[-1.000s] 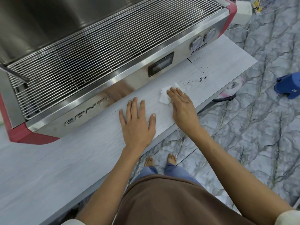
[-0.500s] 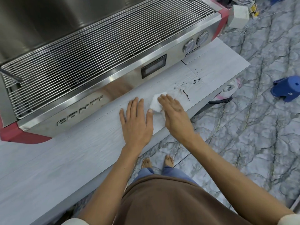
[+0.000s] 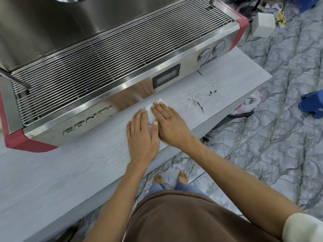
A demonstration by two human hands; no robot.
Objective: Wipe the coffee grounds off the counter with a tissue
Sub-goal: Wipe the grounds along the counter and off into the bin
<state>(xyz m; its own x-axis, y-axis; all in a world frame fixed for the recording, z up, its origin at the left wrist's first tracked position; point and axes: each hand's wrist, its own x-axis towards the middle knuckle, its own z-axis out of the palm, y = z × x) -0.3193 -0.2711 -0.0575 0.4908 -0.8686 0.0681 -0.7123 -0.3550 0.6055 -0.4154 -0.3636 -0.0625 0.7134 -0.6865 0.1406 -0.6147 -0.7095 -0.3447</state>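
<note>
Pressing flat on the pale grey wood-grain tabletop (image 3: 70,172), your right hand (image 3: 170,124) lies palm down with its fingers straight and close together, pinning the white folded tissue (image 3: 150,111) beneath it rather than gripping it. Your left hand (image 3: 142,135) lies palm down just beside it, fingers extended and together, its thumb against the right hand and its fingertips overlapping the tissue's near edge; it clasps nothing. You can see only a strip of the tissue, between the two hands and past the right fingertips, close to the front panel of the large stainless-steel espresso machine with red corners (image 3: 111,70). To the right of your hands, apart from the tissue, the dark scattered coffee grounds (image 3: 199,103) lie on the tabletop: a thin dark streak running diagonally toward the front edge, a sprinkling of specks above it, and a smaller dark clump (image 3: 212,92) further right, near a seam in the surface. The machine's wire drip grille (image 3: 104,55) spans most of its top, with a small dark rectangular display (image 3: 166,76) and two round gauges (image 3: 212,51) on the front. Beyond the tabletop's right end, a blue plastic stool (image 3: 312,106) stands on the grey marbled floor (image 3: 262,145), and a white box (image 3: 263,25) sits further back.
</note>
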